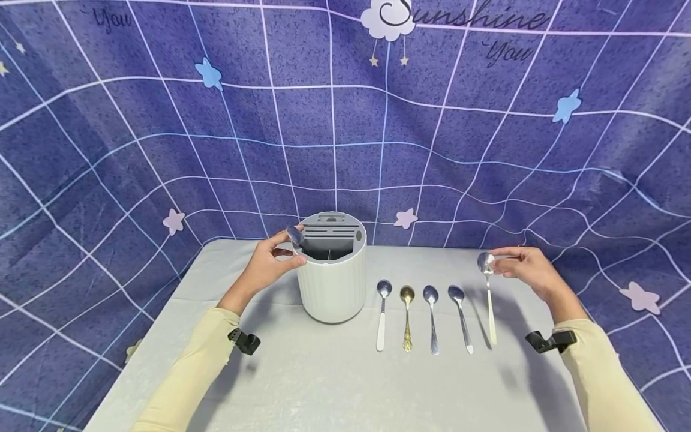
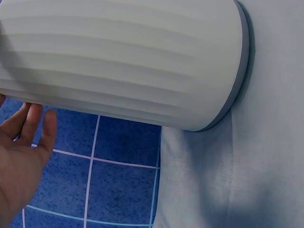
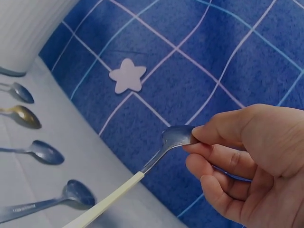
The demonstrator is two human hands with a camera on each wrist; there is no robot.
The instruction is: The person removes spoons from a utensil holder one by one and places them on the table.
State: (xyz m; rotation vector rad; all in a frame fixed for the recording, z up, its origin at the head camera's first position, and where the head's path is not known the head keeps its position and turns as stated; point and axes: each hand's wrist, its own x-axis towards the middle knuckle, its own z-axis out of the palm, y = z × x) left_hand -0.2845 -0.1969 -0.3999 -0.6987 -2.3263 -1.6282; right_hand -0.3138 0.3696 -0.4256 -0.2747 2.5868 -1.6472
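At the left side of a white ribbed utensil holder (image 1: 332, 294), my left hand (image 1: 267, 259) touches the rim with thumb and forefinger spread apart. The left wrist view shows its other fingers (image 2: 48, 128) loosely bent beside the holder's wall. A metal spoon (image 1: 295, 236) leans out of the holder's top between thumb and forefinger, its lower part hidden. My right hand (image 1: 523, 267) pinches the bowl of a spoon with a cream handle (image 1: 490, 312) between thumb and fingers. That handle slants downward, its shadow lying beside it on the table.
Between holder and right hand lie several spoons in a row: a white-handled spoon (image 1: 381, 318), a gold spoon (image 1: 407, 318), a silver spoon (image 1: 433, 318) and another silver spoon (image 1: 462, 318). A blue gridded cloth (image 1: 356, 162) hangs behind the pale-covered table (image 1: 324, 384).
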